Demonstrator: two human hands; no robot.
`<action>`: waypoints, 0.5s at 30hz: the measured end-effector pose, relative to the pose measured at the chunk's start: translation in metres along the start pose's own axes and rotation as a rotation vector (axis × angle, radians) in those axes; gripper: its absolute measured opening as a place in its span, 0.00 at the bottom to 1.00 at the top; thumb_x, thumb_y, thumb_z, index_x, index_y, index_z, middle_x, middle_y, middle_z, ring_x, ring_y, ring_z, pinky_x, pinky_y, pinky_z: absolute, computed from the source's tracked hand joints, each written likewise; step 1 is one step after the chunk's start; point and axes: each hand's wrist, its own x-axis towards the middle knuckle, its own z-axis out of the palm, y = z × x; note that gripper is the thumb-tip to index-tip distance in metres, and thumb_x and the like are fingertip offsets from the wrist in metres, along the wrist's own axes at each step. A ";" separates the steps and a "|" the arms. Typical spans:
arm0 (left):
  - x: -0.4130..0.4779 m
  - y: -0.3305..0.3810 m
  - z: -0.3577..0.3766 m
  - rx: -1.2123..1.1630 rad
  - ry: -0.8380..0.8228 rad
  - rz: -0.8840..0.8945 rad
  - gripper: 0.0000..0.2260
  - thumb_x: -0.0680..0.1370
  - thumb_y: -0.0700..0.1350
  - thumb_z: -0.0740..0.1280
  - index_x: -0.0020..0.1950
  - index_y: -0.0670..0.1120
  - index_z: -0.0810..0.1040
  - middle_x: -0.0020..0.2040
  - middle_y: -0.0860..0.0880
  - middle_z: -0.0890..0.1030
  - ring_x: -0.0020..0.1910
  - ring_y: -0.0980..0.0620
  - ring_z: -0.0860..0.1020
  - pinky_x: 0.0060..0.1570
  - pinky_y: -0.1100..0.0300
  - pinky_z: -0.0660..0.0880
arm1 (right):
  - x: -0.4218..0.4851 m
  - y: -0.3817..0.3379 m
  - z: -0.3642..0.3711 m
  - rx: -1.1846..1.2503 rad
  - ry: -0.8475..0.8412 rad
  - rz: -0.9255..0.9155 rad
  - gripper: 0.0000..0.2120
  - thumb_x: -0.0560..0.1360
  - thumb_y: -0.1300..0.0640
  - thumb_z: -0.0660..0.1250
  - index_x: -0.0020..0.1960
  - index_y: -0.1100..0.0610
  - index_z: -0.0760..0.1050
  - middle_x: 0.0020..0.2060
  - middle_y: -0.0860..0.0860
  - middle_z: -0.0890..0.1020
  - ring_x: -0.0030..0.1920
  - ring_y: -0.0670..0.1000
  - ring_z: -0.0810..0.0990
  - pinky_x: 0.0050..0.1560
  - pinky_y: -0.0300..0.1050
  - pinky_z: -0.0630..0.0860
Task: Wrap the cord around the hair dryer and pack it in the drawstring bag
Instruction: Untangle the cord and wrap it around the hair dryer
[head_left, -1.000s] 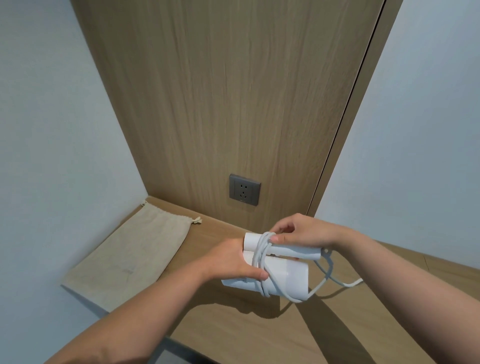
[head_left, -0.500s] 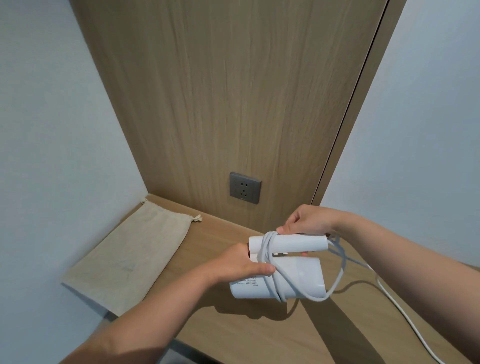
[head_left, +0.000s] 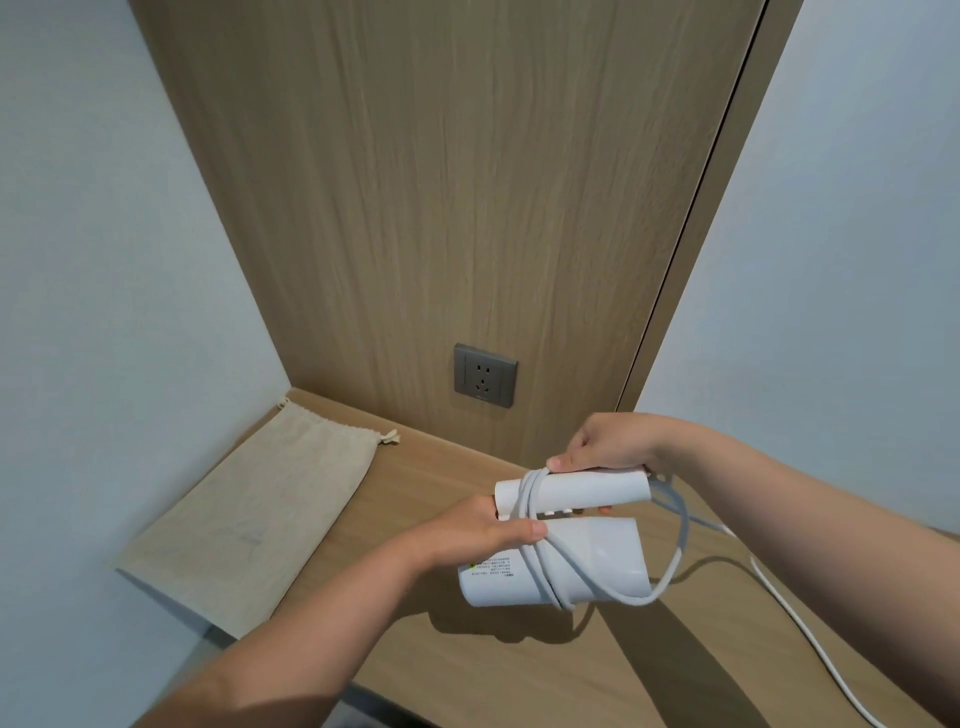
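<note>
Head view: left hand gripping folded white hair dryer above wooden shelf, right hand pinching cord against handle, several loops circling body, slack trailing right, beige bag lying flat at left.

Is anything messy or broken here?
Nothing is broken. The only loose bit is the cord: part is wound round the dryer, the rest trails off across the shelf. The bag lies flat.

free: shelf between bag and dryer | blocked: cord trailing right
</note>
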 end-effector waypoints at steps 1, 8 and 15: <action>0.000 0.000 -0.002 -0.001 -0.017 0.003 0.30 0.64 0.66 0.68 0.63 0.54 0.76 0.59 0.51 0.82 0.58 0.52 0.80 0.62 0.50 0.75 | -0.001 0.004 -0.005 0.123 -0.133 0.000 0.22 0.73 0.42 0.66 0.53 0.60 0.81 0.48 0.58 0.85 0.43 0.53 0.83 0.48 0.47 0.80; -0.007 -0.006 -0.016 -0.326 0.040 -0.098 0.23 0.70 0.62 0.62 0.58 0.50 0.77 0.54 0.49 0.83 0.52 0.53 0.82 0.60 0.53 0.74 | 0.012 0.059 0.008 0.861 -0.260 -0.177 0.13 0.66 0.55 0.76 0.43 0.63 0.79 0.28 0.54 0.77 0.24 0.46 0.73 0.25 0.36 0.71; 0.001 -0.013 -0.024 -0.660 0.238 -0.309 0.26 0.75 0.67 0.60 0.55 0.47 0.80 0.46 0.45 0.86 0.46 0.46 0.83 0.47 0.53 0.79 | 0.003 0.054 0.082 0.383 0.280 -0.162 0.12 0.80 0.57 0.59 0.44 0.56 0.80 0.21 0.48 0.72 0.21 0.46 0.66 0.28 0.39 0.66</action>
